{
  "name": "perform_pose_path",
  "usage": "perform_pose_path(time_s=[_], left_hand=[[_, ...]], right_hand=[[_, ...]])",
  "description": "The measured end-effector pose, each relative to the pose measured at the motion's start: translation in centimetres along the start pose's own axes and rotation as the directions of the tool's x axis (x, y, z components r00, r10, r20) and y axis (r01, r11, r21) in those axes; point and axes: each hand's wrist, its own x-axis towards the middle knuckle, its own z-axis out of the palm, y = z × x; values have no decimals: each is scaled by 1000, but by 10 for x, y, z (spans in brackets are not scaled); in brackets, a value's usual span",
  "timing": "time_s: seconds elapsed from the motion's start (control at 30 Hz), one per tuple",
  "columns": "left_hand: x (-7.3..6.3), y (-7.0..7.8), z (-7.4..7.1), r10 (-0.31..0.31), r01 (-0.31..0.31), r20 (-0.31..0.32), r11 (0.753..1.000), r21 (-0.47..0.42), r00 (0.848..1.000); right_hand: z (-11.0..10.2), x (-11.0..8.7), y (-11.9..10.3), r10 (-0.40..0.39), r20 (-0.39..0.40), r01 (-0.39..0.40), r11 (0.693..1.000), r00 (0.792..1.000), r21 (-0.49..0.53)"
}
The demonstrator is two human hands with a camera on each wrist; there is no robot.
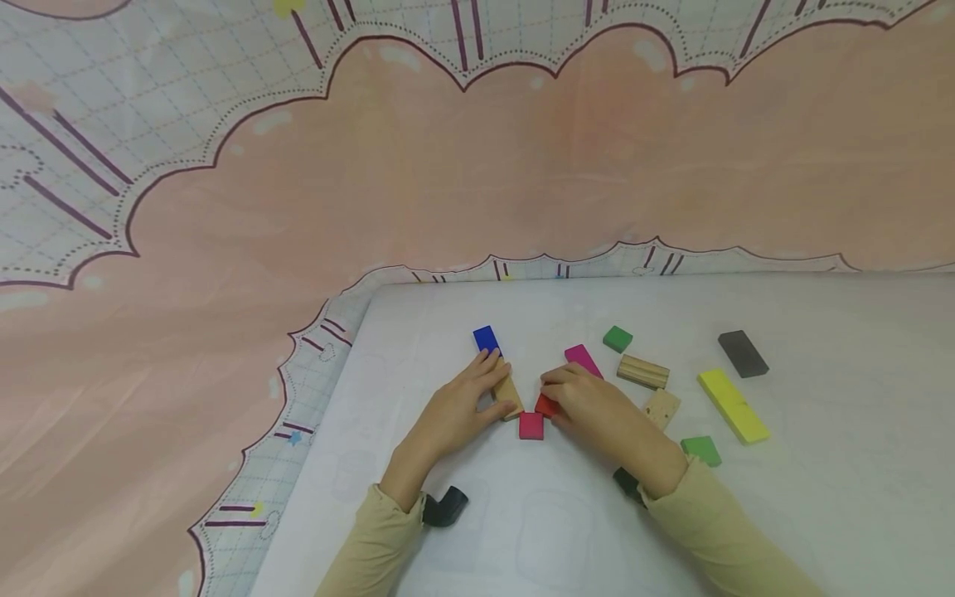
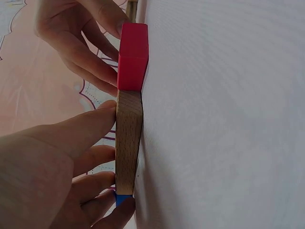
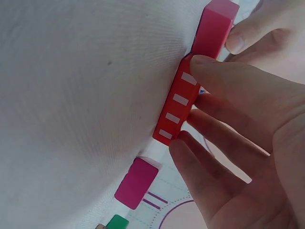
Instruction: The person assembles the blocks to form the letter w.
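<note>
In the head view, my left hand (image 1: pixel 462 408) rests over a plain wooden block (image 1: pixel 507 390), with a blue block (image 1: pixel 486 338) at its far end. The left wrist view shows the thumb and fingertips along that wooden block (image 2: pixel 127 148) and one finger at the blue block (image 2: pixel 123 199). A pinkish-red block (image 1: pixel 531 426) sits at the wooden block's near end. My right hand (image 1: pixel 597 410) pinches a red block (image 3: pixel 176 102) marked with white rectangles, thumb near one end and a finger at the other. This block's end lies right by the pinkish-red block (image 3: pixel 214 31).
Beyond the right hand lies a magenta block (image 1: pixel 584 361). Farther right are a green block (image 1: pixel 618 338), a ridged wooden block (image 1: pixel 643 371), a wooden block with dots (image 1: pixel 661 408), a yellow block (image 1: pixel 734 405), a dark grey block (image 1: pixel 743 353) and another green block (image 1: pixel 701 450).
</note>
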Motion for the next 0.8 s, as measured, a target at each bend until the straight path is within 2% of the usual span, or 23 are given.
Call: perform_pose_path(time_s=[0.33,0.8], left_hand=[[0,0,0,4,-4,1,1000,0,1000],[1,0,0,1,-1,5,1000,2,1000]], right_hand=[[0,-1,0,-16,-8,16,1000,1000,-17],[-8,-4,7,0,17,1,1000,1000,-24]])
